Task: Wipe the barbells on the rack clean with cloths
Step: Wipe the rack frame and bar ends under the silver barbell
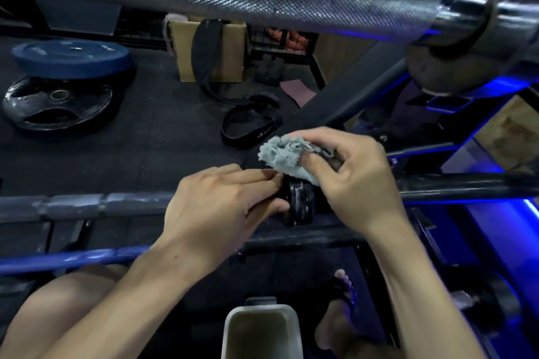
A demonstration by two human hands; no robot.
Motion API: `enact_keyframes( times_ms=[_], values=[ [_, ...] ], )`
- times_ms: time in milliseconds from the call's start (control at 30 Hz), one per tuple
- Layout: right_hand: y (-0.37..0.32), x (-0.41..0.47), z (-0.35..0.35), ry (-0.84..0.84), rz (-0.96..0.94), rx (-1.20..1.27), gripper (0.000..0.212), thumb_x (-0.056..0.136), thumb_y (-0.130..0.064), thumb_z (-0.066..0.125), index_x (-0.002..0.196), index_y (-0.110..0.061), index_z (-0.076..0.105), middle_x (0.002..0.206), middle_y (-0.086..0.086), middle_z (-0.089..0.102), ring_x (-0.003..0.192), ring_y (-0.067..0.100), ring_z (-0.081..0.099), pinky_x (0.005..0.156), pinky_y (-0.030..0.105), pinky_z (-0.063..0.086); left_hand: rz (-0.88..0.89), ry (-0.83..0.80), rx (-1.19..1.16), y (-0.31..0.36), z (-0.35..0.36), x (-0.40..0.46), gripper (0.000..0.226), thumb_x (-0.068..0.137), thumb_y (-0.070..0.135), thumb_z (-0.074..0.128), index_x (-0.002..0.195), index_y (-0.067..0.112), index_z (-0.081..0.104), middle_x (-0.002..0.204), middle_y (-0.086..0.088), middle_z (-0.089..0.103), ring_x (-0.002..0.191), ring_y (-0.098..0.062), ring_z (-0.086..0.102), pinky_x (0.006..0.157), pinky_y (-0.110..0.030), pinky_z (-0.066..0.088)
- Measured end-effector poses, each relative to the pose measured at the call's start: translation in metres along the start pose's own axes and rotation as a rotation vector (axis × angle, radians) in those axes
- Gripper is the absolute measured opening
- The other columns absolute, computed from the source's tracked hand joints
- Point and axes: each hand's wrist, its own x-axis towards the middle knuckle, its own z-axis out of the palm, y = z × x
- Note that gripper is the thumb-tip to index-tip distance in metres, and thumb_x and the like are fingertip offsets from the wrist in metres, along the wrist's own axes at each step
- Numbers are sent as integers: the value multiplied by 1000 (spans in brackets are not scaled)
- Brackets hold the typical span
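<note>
So right now the right hand (355, 172) pinches a bunched grey cloth (281, 156) and presses it on top of the collar (297, 198) of the lower barbell (87, 204), which lies across the rack in front of the knees. The left hand (221, 207) grips the bar just beside that collar, fingers curled round it, steadying it. My tip: wrap the cloth further around the collar and twist, because a dab on top probably misses the grooves and underside.
</note>
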Motion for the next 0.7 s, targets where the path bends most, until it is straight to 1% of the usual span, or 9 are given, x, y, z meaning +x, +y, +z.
enact_keyframes(
  times_ms=[133,167,300,400,500,567,600,633,700],
  values=[
    [10,-7,-15,263,49,15,29,95,-5,66,115,-25,72,105,-17,74,99,4,71,87,35,58,-8,9,-18,-1,0,-2,31,94,48,68,113,27,79,117,17,74,79,-13,72,62,-32,59],
    [12,-5,-17,288,56,16,29,96,-5,65,116,-24,71,106,-16,74,100,5,70,89,37,58,-8,11,-20,-2,0,-2,31,94,48,68,114,27,79,118,17,73,80,-13,72,62,-33,59],
    [3,-2,2,71,23,76,33,93,3,61,116,-16,74,108,-9,76,103,10,72,92,43,58,13,5,-14,-2,-1,-2,29,96,48,66,107,26,80,110,16,76,74,-15,71,59,-33,57],
    [-5,-13,4,-8,35,11,35,92,0,65,112,-27,76,105,-16,75,103,5,70,90,35,57,31,-19,47,1,-4,1,29,98,48,57,95,29,79,94,16,75,68,-18,66,54,-32,52],
    [-15,-37,-13,-51,12,-11,46,87,3,69,110,-36,76,107,-14,74,105,5,69,91,30,55,12,-17,27,0,-6,-1,15,87,31,74,101,33,79,111,20,74,67,-17,66,54,-30,53],
    [-23,-49,-13,-34,-31,-68,49,84,5,71,110,-36,76,106,-13,73,103,4,69,87,21,52,-6,-33,11,1,-5,-2,26,81,25,81,105,34,79,115,20,73,69,-15,66,57,-30,54],
    [-23,-46,-9,8,-27,-98,47,85,3,71,110,-36,76,104,-14,73,101,3,69,85,19,52,6,-33,18,2,-5,-2,18,85,28,76,102,34,79,109,20,75,68,-15,66,56,-30,54],
    [-20,-37,-3,53,-15,-129,43,86,0,71,110,-35,76,104,-15,73,98,2,69,85,20,52,16,-32,14,2,-5,-1,11,90,33,69,96,32,79,99,18,75,68,-17,65,56,-30,53],
    [-13,-16,9,111,-2,-177,36,87,-5,69,108,-33,76,102,-16,75,96,1,69,87,29,55,1,-32,20,3,-4,1,27,100,44,57,87,30,76,84,15,72,68,-18,63,55,-29,48]
  ],
)
